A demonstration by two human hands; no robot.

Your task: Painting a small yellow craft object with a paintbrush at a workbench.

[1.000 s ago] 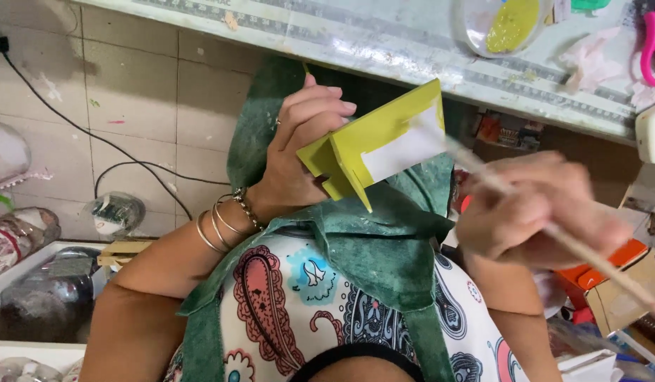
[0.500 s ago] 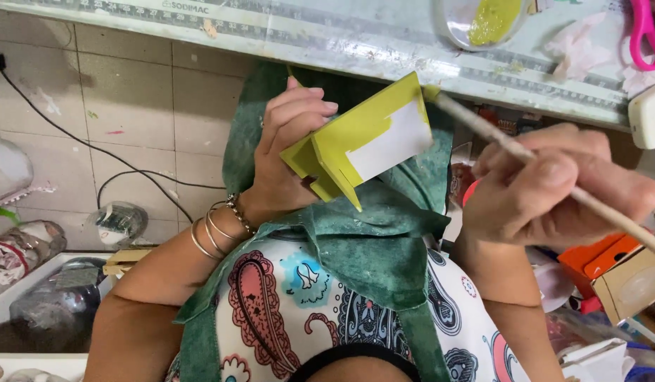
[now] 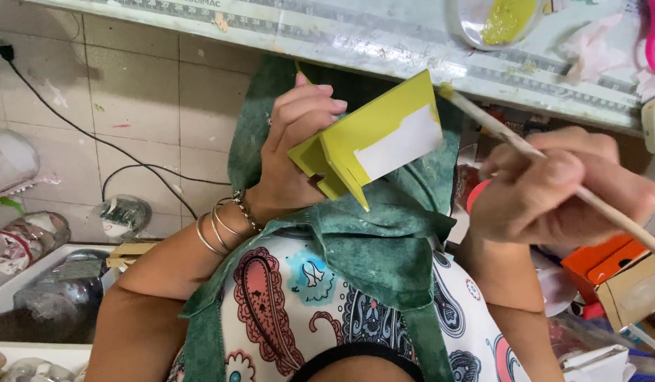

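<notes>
We held the small folded piece (image 3: 373, 145) in our left hand (image 3: 295, 152), fingers wrapped tight around its back edge, lifted above our lap and just under the table edge (image 3: 384, 53). Most of it was yellow-green; one white patch on the near face was not yet painted. Our right hand (image 3: 554, 191) was closed narrowly around a thin wooden brush (image 3: 525, 148), its tip loaded with the same yellow-green and sitting at the upper right corner of the piece, touching or almost touching; we could not tell which.

We judged the main risk to be smearing: our left fingers lay close to painted faces, and if these were wet, a shift of grip would have marked them. The brush handle ran long past our knuckles, so a small wobble could have carried paint off the edge onto the green apron (image 3: 370, 247) directly below.

On the table above, a clear round dish (image 3: 497, 21) held a pool of yellow-green paint. Pink scissors (image 3: 654, 35) lay at the far right. By our right elbow stood an orange box (image 3: 600, 262) and an open cardboard box (image 3: 635, 290), contents unclear. Low on the left, clear bags (image 3: 51, 290) sat on the tiled floor.
</notes>
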